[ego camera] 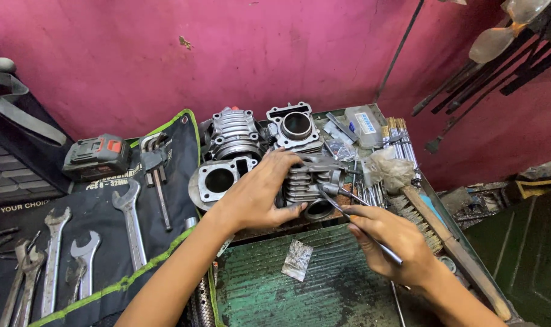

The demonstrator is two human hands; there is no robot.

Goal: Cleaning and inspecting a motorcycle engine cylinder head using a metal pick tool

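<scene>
The left hand (pixel 254 194) covers much of the finned engine cylinder (pixel 308 184), so its near face cannot be seen, and the thin metal tool (pixel 354 221) vanishes inside the right hand (pixel 393 245). Both forearms run off the bottom edge, as do the spanners (pixel 51 260) (their lower ends cut away). The dark rods (pixel 487 79) at top right leave the frame.

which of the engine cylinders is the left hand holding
The finned cylinder lying on its side at the front, under the left hand; the other three stand untouched behind.
</scene>
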